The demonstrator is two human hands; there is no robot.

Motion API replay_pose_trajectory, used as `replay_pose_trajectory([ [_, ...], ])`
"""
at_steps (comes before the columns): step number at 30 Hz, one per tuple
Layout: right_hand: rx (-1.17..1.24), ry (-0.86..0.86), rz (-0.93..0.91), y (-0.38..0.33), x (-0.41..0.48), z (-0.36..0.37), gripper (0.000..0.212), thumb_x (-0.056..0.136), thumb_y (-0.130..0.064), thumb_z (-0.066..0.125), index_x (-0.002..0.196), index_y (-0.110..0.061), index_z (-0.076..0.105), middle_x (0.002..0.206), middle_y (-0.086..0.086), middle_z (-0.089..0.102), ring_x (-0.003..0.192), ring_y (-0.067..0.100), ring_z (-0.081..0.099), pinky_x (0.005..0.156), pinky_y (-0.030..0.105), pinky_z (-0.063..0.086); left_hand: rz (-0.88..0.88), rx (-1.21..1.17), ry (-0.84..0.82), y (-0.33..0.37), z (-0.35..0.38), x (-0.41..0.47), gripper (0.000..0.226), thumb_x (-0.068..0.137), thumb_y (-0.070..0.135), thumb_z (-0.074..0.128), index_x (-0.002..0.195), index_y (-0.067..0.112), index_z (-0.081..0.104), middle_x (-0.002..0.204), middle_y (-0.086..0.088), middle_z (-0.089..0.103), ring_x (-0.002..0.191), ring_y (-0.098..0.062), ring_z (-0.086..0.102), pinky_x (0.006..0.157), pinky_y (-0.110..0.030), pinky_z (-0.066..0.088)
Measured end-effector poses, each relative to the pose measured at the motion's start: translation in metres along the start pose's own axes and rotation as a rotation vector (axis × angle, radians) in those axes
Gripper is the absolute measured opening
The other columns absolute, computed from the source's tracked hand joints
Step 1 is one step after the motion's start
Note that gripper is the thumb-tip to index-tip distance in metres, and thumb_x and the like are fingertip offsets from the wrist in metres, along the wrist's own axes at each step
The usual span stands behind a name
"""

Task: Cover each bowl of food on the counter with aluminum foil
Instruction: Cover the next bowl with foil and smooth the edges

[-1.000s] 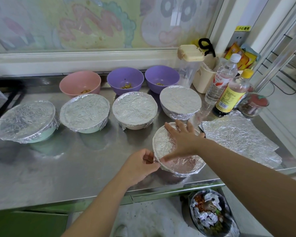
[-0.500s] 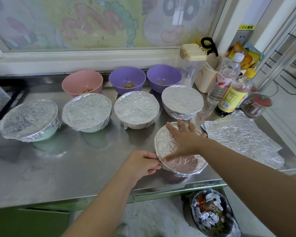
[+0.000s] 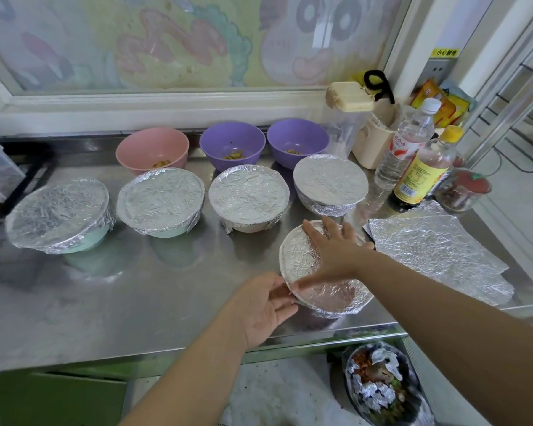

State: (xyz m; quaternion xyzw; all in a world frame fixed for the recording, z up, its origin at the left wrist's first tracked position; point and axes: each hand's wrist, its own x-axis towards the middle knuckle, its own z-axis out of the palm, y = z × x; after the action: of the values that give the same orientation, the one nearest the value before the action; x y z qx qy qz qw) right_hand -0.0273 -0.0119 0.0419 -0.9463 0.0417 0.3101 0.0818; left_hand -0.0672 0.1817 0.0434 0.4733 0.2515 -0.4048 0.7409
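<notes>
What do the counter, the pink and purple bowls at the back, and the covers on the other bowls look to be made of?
Counter: likely stainless steel, brushed and shiny; it mirrors the bowls faintly.
Pink bowl and purple bowls: probably matte plastic, uniform pastel colour, no glaze shine.
Covers: thin aluminium foil, silvery and finely crinkled, crimped round the rims. The loose sheet looks the same.

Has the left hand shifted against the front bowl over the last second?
Yes. The left hand has opened and slid a little toward the near counter edge, its fingertips now on the front bowl's foil rim, where it pinched before.
</notes>
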Motion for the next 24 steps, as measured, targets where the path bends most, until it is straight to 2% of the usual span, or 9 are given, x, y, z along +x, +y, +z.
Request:
replay_pose_trajectory([
  [2, 0.004, 0.000, -0.003, 0.001, 0.001, 0.000, 0.143, 0.051, -0.092, 0.067, 0.151, -0.050, -0.026, 0.162, -0.005, -0.035, 0.148, 0.046, -0.027, 0.103, 0.086, 0.002, 0.001, -0.063, -0.002, -0.001, 0.008, -0.004, 0.019, 0.096, 0.002, 0.040, 0.098, -0.001, 0.059, 0.105, -0.022, 0.070, 0.119, -0.036, 0.062, 0.113, -0.046, 0.039],
  [4, 0.009, -0.005, -0.004, 0.001, 0.002, 0.000, 0.143, 0.051, -0.093, 0.067, 0.151, -0.050, -0.026, 0.162, -0.004, -0.036, 0.148, 0.046, -0.027, 0.104, 0.086, 0.001, 0.010, -0.106, -0.007, -0.002, 0.011, -0.005, 0.022, 0.096, 0.005, 0.038, 0.104, -0.001, 0.058, 0.118, -0.024, 0.068, 0.116, -0.034, 0.063, 0.111, -0.044, 0.040],
  [6, 0.009, -0.001, -0.006, 0.001, 0.002, 0.001, 0.144, 0.050, -0.093, 0.066, 0.150, -0.050, -0.027, 0.162, -0.004, -0.036, 0.147, 0.046, -0.028, 0.104, 0.086, 0.001, 0.001, -0.123, -0.015, -0.001, 0.015, -0.006, 0.031, 0.097, 0.008, 0.037, 0.118, -0.004, 0.057, 0.130, -0.025, 0.061, 0.107, -0.029, 0.064, 0.089, -0.038, 0.051],
  [8, 0.008, 0.005, -0.003, 0.001, 0.001, 0.001, 0.143, 0.051, -0.093, 0.067, 0.151, -0.050, -0.026, 0.162, -0.005, -0.036, 0.148, 0.045, -0.028, 0.104, 0.086, 0.001, 0.000, -0.134, -0.007, -0.001, 0.018, -0.006, 0.037, 0.098, 0.012, 0.038, 0.123, -0.008, 0.059, 0.129, -0.024, 0.063, 0.098, -0.026, 0.063, 0.075, -0.033, 0.049],
  [11, 0.007, 0.006, -0.004, 0.000, 0.000, 0.001, 0.143, 0.051, -0.093, 0.067, 0.151, -0.050, -0.026, 0.162, -0.004, -0.036, 0.148, 0.045, -0.027, 0.103, 0.086, 0.000, -0.009, -0.173, 0.006, 0.002, 0.026, -0.007, 0.032, 0.099, 0.017, 0.040, 0.111, 0.000, 0.064, 0.114, -0.019, 0.068, 0.099, -0.026, 0.063, 0.078, -0.034, 0.050],
  [14, 0.002, 0.008, -0.002, -0.001, -0.001, 0.002, 0.143, 0.051, -0.094, 0.066, 0.151, -0.050, -0.026, 0.162, -0.004, -0.036, 0.149, 0.044, -0.026, 0.104, 0.085, 0.002, 0.006, -0.244, 0.027, 0.001, 0.032, 0.000, 0.038, 0.099, 0.020, 0.044, 0.127, 0.000, 0.059, 0.119, -0.019, 0.069, 0.114, -0.031, 0.064, 0.102, -0.044, 0.050],
  [15, 0.000, 0.011, -0.001, -0.002, -0.001, 0.003, 0.143, 0.050, -0.094, 0.066, 0.151, -0.050, -0.026, 0.162, -0.004, -0.036, 0.149, 0.044, -0.025, 0.104, 0.085, 0.002, 0.020, -0.242, 0.038, 0.000, 0.033, 0.003, 0.039, 0.099, 0.020, 0.046, 0.130, 0.000, 0.058, 0.119, -0.019, 0.069, 0.115, -0.031, 0.064, 0.105, -0.044, 0.048],
  [20, 0.001, 0.010, 0.003, -0.002, -0.001, 0.002, 0.143, 0.051, -0.094, 0.066, 0.150, -0.050, -0.026, 0.162, -0.004, -0.036, 0.149, 0.044, -0.024, 0.105, 0.084, 0.002, 0.052, -0.240, 0.078, -0.003, 0.039, 0.010, 0.042, 0.098, 0.021, 0.047, 0.134, 0.001, 0.055, 0.122, -0.018, 0.068, 0.114, -0.031, 0.064, 0.105, -0.045, 0.048],
  [24, 0.002, 0.010, 0.007, -0.003, -0.001, 0.003, 0.143, 0.051, -0.093, 0.066, 0.151, -0.050, -0.026, 0.162, -0.003, -0.036, 0.149, 0.045, -0.024, 0.105, 0.084, 0.003, 0.056, -0.207, 0.018, 0.000, 0.042, -0.004, 0.040, 0.099, 0.027, 0.043, 0.121, 0.001, 0.065, 0.103, -0.015, 0.074, 0.088, -0.025, 0.070, 0.080, -0.037, 0.055],
])
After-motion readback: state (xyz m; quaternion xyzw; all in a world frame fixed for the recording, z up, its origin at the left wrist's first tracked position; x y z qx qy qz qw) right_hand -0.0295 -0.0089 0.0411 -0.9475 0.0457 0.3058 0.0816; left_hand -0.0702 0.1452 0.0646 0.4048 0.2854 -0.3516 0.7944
